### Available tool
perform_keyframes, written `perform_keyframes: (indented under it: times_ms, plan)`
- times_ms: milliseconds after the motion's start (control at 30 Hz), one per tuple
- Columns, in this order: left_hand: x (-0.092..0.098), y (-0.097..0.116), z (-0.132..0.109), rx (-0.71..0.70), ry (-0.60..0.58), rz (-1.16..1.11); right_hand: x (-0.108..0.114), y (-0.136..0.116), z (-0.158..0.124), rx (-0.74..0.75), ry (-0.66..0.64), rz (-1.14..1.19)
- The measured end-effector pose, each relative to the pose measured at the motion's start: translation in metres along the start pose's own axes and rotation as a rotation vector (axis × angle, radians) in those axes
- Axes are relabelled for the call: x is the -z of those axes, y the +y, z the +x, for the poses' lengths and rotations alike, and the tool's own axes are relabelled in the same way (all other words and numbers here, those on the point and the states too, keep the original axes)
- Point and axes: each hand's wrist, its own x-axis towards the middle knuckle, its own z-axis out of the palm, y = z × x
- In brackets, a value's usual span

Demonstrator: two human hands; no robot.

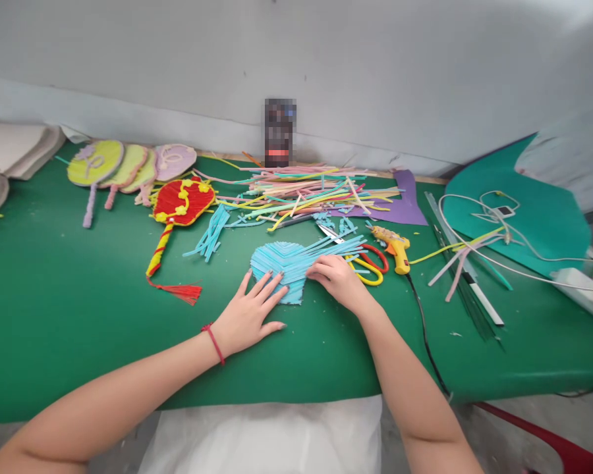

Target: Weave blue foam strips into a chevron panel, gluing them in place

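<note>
A light-blue fan shape (pixel 281 261) made of strips lies flat on the green table cover (pixel 79 309). My left hand (pixel 250 312) lies on its near left edge, open, with fingers spread flat. My right hand (pixel 337 276) presses on its right edge, fingers curled down on the strips. Loose blue strip ends stick out to the upper right of the shape.
Scissors with red and yellow handles (pixel 368 263) and a yellow glue gun (pixel 394 246) lie right of my right hand. A pile of coloured strips (pixel 306 191) sits behind. Finished fans, one red and yellow (pixel 182 205), lie at left. Teal sheet (pixel 524 210) and cables at right.
</note>
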Motion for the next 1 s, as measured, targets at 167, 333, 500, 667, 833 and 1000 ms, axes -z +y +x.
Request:
perform_keyframes:
  times_ms: [167,333,500,667,833,1000]
  plan:
    - [0.0,0.0,0.0,0.002,-0.014,-0.004,-0.001,0.001,0.0,-0.002,0.007,0.041]
    - [0.001,0.0,0.0,0.002,-0.013,-0.016,-0.005,0.003,0.0,-0.01,0.008,0.036]
    - [0.001,0.0,0.0,0.003,-0.021,-0.025,-0.007,0.003,0.002,-0.029,0.002,0.037]
    - [0.001,-0.001,0.001,-0.003,-0.038,-0.002,-0.003,0.008,0.001,-0.047,-0.013,0.121]
    - [0.001,-0.001,0.001,-0.004,-0.023,0.009,0.008,0.014,-0.002,-0.114,0.013,0.186]
    - [0.001,-0.001,0.001,-0.004,-0.029,0.006,0.012,0.014,-0.002,-0.12,0.011,0.231]
